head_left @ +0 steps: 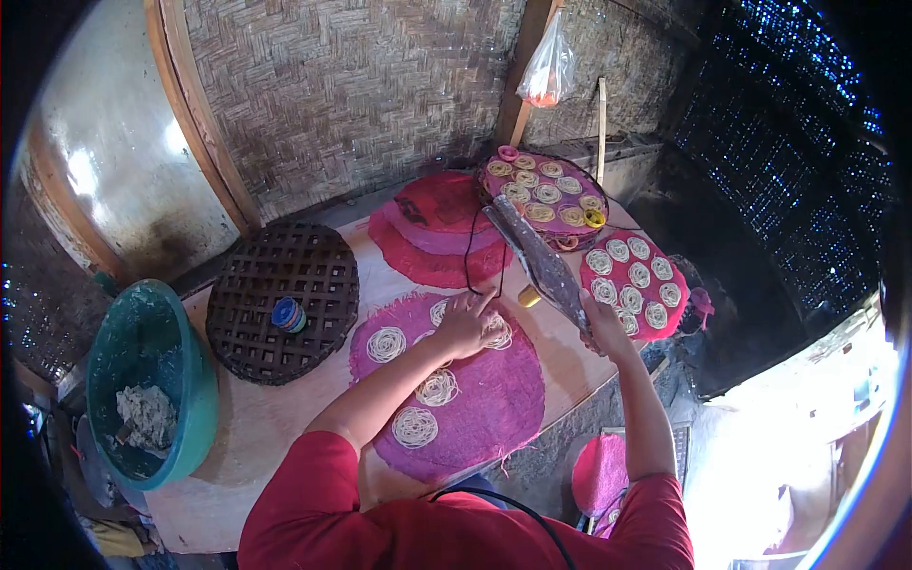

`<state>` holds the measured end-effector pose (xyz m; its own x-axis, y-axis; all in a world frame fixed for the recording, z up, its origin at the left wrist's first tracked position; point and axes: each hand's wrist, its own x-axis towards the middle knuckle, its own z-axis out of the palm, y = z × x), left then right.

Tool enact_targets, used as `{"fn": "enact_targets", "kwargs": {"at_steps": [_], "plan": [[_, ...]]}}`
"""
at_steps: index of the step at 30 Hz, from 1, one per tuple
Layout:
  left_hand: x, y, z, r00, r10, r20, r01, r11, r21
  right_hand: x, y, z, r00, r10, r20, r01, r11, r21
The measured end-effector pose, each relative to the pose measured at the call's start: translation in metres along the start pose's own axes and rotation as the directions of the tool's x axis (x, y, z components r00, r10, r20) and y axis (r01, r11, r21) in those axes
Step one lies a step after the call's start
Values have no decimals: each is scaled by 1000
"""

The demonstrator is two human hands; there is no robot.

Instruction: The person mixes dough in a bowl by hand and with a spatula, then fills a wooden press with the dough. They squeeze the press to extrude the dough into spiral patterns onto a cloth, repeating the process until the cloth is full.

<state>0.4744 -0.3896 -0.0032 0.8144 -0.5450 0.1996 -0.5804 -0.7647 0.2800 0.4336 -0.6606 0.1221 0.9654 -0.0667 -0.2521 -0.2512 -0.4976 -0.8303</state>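
Observation:
My right hand [600,325] grips the near end of a long, worn, flour-dusted wooden board [540,256], which slants up and away over the table. A thin black loop [468,255] hangs beside the board's far end, and a short yellow cylinder [529,296] shows under its middle. My left hand [464,326] is low over the purple-pink round cloth [513,380], fingers spread, the index finger stretched out right at the loop's lower end. Coiled noodle nests [415,427] lie on this cloth; the hand partly covers some of them.
At left stand a green basin [201,399] with dough [145,416] and a dark lattice tray [249,328] bearing a blue tin [288,314]. Behind lie stacked red cloths [399,249]. Noodle nests cover a round tray [527,211] and a pink round cloth [617,275] at right.

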Motion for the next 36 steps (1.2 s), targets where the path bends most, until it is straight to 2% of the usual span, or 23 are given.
{"fn": "enact_targets", "kwargs": {"at_steps": [2,4,6,8,9,10,11,12,14,16,18,19,21,24,26,28,29,30,31,32,33,34,36], "plan": [[-18,-4,-11,996,87,-23,-85,995,59,-7,-2,0,1000,-4,-5,4,1000,-1],[-32,-1,-36,980,125,152,-171,925,339,-18,-6,1,999,-13,-32,13,1000,7],[-34,-1,-65,992,30,123,-72,932,355,-32,-12,0,1000,-25,-16,25,1000,15],[-37,-14,-95,981,-139,-133,159,975,154,-48,-19,2,999,-41,5,41,999,23],[-46,-11,-120,980,-144,-138,165,974,154,-58,-24,5,990,-112,87,108,993,45],[-58,-3,-151,972,-206,-110,154,921,-358,-67,-31,7,969,-183,167,174,982,71],[-71,5,-176,968,-243,-59,109,622,-775,-77,-42,13,784,-584,212,618,768,-168],[-88,8,-190,967,-248,-66,107,623,-775,-86,-51,18,779,-588,216,623,764,-169],[-125,20,-207,998,39,-40,-54,852,-520,-104,-70,32,844,-281,457,255,960,118],[-160,60,-217,998,-25,55,56,739,-671,-136,-97,55,821,-274,501,237,962,138],[-194,54,-159,983,18,-183,-94,905,-415,-164,-111,83,794,-291,534,405,908,-107],[-218,56,-134,984,17,-179,-90,906,-413,-175,-105,102,792,-292,536,404,909,-102],[-252,66,-115,970,-219,-106,112,791,-602,-188,-90,136,778,-469,418,626,624,-466],[-294,76,-107,960,-253,-123,133,794,-594,-202,-98,149,724,-396,565,645,681,-348],[-313,86,-112,962,-275,-12,205,745,-635,-201,-109,154,677,-401,617,693,630,-351],[-322,102,-131,835,-409,369,505,300,-809,-196,-116,159,591,-402,699,775,524,-354],[-327,108,-133,780,-414,469,567,150,-810,-186,-105,169,597,-404,693,770,530,-355],[-332,111,-130,782,-408,472,569,157,-807,-167,-88,184,555,-444,703,780,572,-255],[-336,112,-125,857,-151,492,474,-144,-869,-160,-80,191,512,-489,706,785,600,-153],[-339,112,-122,909,96,405,403,-450,-797,-169,-80,195,517,-493,700,785,599,-158],[-339,108,-124,912,187,364,408,-499,-765,-179,-82,202,458,-638,619,829,557,-40],[-338,112,-138,912,67,404,391,-434,-812,-195,-100,207,390,-764,515,869,490,69],[-335,73,-103,849,256,463,528,-349,-774,-246,-153,203,-76,-927,366,970,16,243]]}}
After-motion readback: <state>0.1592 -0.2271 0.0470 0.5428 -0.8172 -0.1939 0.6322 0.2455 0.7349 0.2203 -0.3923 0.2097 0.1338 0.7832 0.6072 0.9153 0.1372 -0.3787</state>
